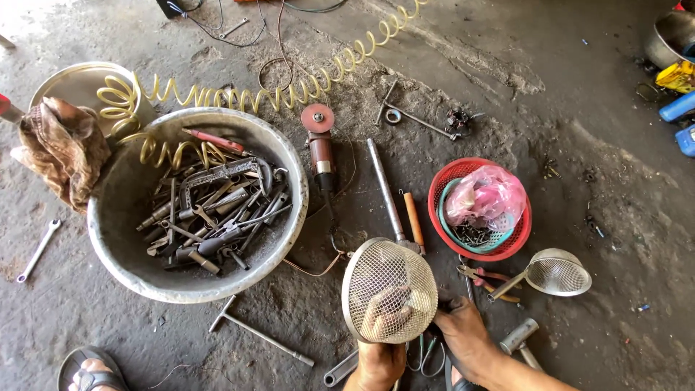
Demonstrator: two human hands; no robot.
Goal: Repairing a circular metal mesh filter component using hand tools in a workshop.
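My left hand point(380, 358) holds up a round wire-mesh strainer point(389, 289); its fingers show through the mesh from behind. My right hand point(467, 337) rests low beside the strainer's right edge, fingers curled near its rim and over tools on the ground; whether it grips anything I cannot tell. A pair of red-handled pliers point(486, 276) lies just above the right hand.
A big metal basin point(289, 217) full of wrenches and sockets stands at left, a rag point(61, 148) on its rim. A red basket point(441, 210) with a pink bag, a second strainer point(557, 274), an angle grinder point(320, 148), a coiled yellow air hose point(289, 90), loose wrenches and a sandalled foot point(90, 369) surround me.
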